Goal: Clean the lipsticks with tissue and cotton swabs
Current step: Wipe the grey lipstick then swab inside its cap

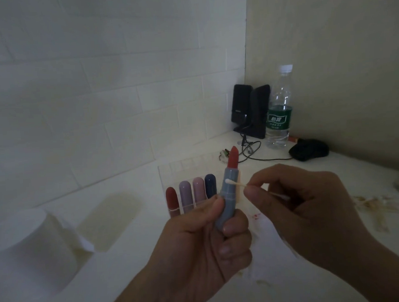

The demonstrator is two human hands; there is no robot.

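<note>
- Low centre of the frame: the left hand (205,238) wraps its fingers round the grey-blue base of the open lipstick (228,191) and holds it upright, red bullet up.
- Just right of it, the right hand (312,205) pinches a cotton swab (238,183) by its stick; the swab's white tip touches the tube's collar.
- To do the step well, the left grip should stay steady while the tip runs round the collar ridge with light pressure, clear of the soft bullet.
- Behind the hands, four capped lipsticks (191,192) stand in a clear organizer (169,173).
- Lower left: a tissue roll (32,247).
- Upper right, far corner: a water bottle (278,109) beside black speakers (249,111).
</note>
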